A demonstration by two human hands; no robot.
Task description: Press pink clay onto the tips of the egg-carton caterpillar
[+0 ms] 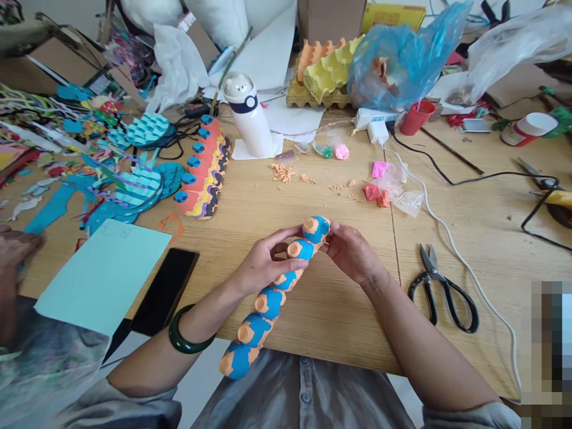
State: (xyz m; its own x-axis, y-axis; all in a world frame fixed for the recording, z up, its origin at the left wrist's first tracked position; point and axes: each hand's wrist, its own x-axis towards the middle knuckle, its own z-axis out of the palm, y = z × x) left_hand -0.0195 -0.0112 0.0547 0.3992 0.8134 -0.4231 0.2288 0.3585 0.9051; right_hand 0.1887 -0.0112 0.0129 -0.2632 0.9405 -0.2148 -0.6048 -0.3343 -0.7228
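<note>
A bumpy strip of egg carton (269, 302), covered in orange and blue clay, slants from the table's front edge up to between my hands. My left hand (268, 259) grips its upper half, with the thumb across the top and fingers behind. At the far end, the fingertips of my right hand (353, 247) pinch the strip's edge. Beyond it on the table lie orange clay crumbs (282, 173). Further left is another painted carton strip (206, 170) in orange, yellow and black with blue tips.
Black-handled scissors (432, 274) lie right of my right arm, near a white cable (440, 223). A phone (165, 292) and light-blue paper (105, 271) lie to the left. Another person's hand (15, 250) rests at the left edge. A white bottle (252, 125) and egg trays (328, 71) stand behind.
</note>
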